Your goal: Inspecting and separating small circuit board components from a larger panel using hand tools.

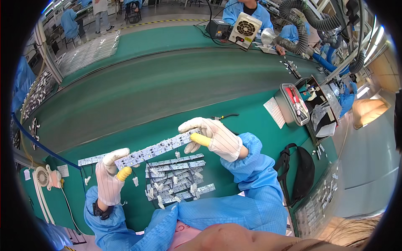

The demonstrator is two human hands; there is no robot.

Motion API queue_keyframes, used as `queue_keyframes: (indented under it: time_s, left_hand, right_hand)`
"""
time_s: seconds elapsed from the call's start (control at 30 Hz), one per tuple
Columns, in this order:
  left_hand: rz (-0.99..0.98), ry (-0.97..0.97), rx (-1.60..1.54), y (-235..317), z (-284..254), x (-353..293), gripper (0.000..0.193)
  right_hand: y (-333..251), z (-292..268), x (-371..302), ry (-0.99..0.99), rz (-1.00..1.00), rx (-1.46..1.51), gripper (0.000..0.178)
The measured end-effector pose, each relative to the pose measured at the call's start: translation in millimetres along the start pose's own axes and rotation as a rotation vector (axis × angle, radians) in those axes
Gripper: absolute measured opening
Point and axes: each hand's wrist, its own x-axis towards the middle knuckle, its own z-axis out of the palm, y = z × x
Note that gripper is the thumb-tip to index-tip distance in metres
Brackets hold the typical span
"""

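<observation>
Both hands pinch one long narrow white LED circuit strip (157, 148): left hand (109, 178) fingers clamp its lower-left end, right hand (211, 136) fingers its upper-right end. The strip's long axis runs diagonally between them, above a pile of similar strips (178, 182) on the green worktop (247, 115).

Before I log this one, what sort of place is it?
Most likely an electronics assembly line. Gloved left hand and right hand hold a long LED circuit strip over a pile of similar strips; a green conveyor belt and fume-extraction hoses run past other blue-coated workers.
</observation>
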Motion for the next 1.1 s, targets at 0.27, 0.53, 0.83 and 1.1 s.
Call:
queue_keyframes:
  time_s: [0.27,0.53,0.83,1.1]
  left_hand:
    - [0.000,0.007,0.000,-0.9,-0.4,-0.7,0.058]
    - [0.006,0.012,0.038,-2.5,-1.6,-1.1,0.060]
    - [0.003,0.008,0.027,-2.7,-1.5,-0.9,0.058]
    - [0.005,0.014,0.010,-1.5,-0.3,-1.4,0.057]
  right_hand:
    - [2.2,-3.5,-0.5,-0.038,0.017,0.023,0.034]
    - [0.7,0.6,-0.4,0.003,-0.016,0.019,0.026]
    - [1.2,0.8,-0.8,0.008,-0.021,0.010,0.027]
    - [3.7,-1.2,-0.1,0.001,-0.005,0.011,0.027]
